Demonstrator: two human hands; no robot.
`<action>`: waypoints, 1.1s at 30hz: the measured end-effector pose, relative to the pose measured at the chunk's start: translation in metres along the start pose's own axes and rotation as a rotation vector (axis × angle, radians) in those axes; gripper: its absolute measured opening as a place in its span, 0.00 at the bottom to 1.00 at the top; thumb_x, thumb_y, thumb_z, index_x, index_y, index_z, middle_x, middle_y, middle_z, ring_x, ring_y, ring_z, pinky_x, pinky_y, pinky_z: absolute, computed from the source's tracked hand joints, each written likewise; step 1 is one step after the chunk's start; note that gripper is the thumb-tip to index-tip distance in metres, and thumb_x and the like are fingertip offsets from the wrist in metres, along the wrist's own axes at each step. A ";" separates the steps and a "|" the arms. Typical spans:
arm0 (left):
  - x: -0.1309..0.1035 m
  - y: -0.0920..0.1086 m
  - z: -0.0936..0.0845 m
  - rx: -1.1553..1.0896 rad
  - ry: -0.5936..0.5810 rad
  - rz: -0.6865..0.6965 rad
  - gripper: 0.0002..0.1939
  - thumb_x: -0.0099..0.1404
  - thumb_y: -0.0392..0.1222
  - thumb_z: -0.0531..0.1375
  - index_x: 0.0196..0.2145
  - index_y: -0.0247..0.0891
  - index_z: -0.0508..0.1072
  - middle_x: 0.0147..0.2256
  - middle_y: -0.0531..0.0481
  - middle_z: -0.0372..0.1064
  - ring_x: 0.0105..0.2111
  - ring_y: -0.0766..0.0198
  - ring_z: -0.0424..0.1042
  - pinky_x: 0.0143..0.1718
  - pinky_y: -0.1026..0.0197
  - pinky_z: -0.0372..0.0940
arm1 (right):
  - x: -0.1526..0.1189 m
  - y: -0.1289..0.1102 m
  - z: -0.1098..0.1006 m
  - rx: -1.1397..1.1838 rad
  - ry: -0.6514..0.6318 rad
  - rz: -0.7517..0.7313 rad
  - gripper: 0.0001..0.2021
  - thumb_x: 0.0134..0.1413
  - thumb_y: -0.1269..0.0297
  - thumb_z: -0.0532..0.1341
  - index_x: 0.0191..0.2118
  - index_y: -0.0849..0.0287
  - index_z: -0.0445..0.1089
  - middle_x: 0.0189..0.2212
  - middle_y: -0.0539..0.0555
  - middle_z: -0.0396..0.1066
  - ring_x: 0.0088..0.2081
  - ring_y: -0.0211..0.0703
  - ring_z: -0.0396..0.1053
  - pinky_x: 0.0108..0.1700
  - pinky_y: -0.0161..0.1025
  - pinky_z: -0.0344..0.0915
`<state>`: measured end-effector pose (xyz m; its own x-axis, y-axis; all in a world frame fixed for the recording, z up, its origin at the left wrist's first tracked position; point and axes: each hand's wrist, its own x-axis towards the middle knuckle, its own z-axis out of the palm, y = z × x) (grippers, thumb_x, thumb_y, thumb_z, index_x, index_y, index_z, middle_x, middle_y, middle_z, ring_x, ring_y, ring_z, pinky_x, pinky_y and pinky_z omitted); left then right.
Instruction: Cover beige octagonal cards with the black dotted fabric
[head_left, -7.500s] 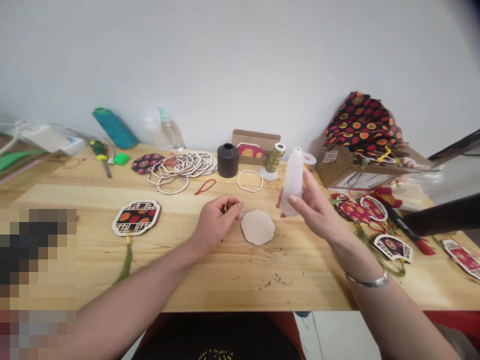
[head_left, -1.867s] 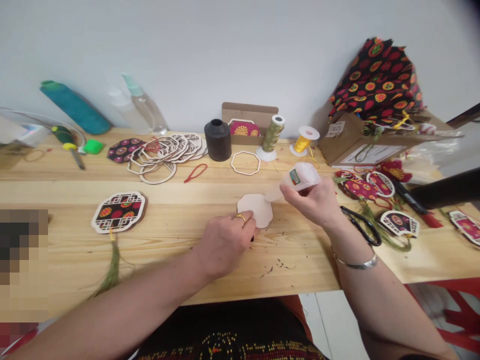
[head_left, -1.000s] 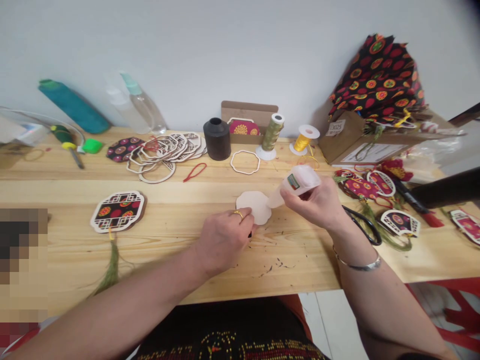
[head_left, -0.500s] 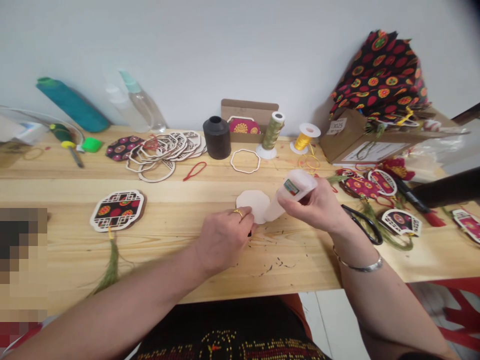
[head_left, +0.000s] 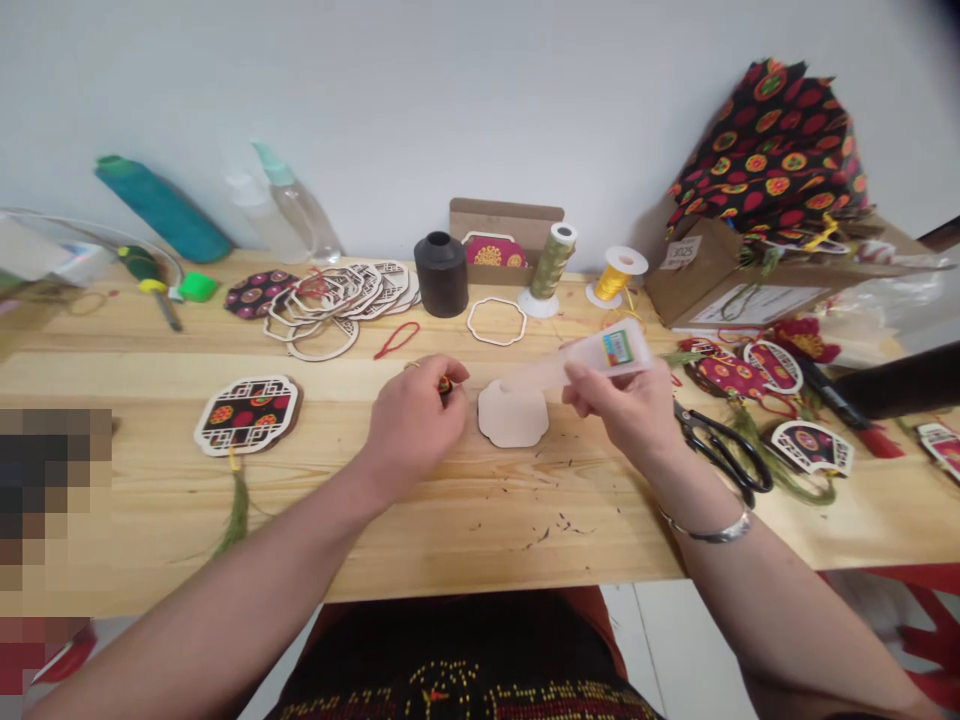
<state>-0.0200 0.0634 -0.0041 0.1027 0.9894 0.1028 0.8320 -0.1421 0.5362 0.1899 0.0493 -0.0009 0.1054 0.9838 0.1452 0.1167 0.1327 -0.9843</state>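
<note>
My right hand (head_left: 619, 395) is wrapped round a translucent white glue bottle (head_left: 589, 355) with a small colored label. The bottle is tipped to the left, its narrow end over the upper edge of a pale, scallop-edged wooden plaque (head_left: 514, 418) lying flat on the table. To the left of that plaque is my left hand (head_left: 420, 415), off it and with curled fingers. A small dark piece with red and green shows between those fingers; its kind is unclear. Just beyond the plaque lies a thin outline frame (head_left: 497, 321).
A finished tasselled ornament (head_left: 247, 415) lies at the left. Cut wooden frames (head_left: 352, 305), a black thread cone (head_left: 441, 275), a green spool (head_left: 553, 268) and a yellow spool (head_left: 613, 280) line the back. Black scissors (head_left: 727, 455) and a cardboard box (head_left: 720, 285) are at the right.
My left hand has left the plaque and moved left and slightly up. The bottle has tilted nearer to level, its narrow end shifting to the plaque's upper edge. More of the plaque is visible.
</note>
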 end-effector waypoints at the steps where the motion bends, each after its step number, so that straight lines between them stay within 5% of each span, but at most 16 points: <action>1: 0.002 0.000 0.000 -0.004 -0.032 -0.032 0.10 0.57 0.39 0.55 0.36 0.40 0.74 0.34 0.50 0.77 0.30 0.59 0.72 0.33 0.58 0.64 | -0.002 0.001 0.004 -0.034 -0.032 -0.013 0.10 0.46 0.60 0.66 0.26 0.61 0.69 0.19 0.49 0.69 0.19 0.34 0.63 0.20 0.32 0.60; 10: 0.002 0.004 -0.003 0.064 -0.284 -0.070 0.10 0.58 0.44 0.56 0.28 0.42 0.77 0.30 0.48 0.77 0.32 0.56 0.74 0.35 0.57 0.63 | -0.007 0.011 0.019 -0.187 -0.120 -0.130 0.10 0.48 0.59 0.66 0.27 0.60 0.68 0.22 0.50 0.68 0.24 0.38 0.65 0.25 0.36 0.63; 33: 0.001 0.005 -0.002 0.112 -0.337 -0.045 0.11 0.58 0.42 0.54 0.28 0.40 0.77 0.30 0.45 0.78 0.31 0.55 0.74 0.33 0.57 0.63 | -0.004 0.014 0.021 -0.291 -0.099 -0.121 0.11 0.48 0.57 0.65 0.27 0.60 0.68 0.22 0.51 0.68 0.25 0.39 0.65 0.26 0.36 0.63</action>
<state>-0.0167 0.0636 0.0000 0.2234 0.9517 -0.2107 0.8924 -0.1127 0.4370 0.1708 0.0499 -0.0169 -0.0214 0.9717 0.2351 0.4013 0.2238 -0.8882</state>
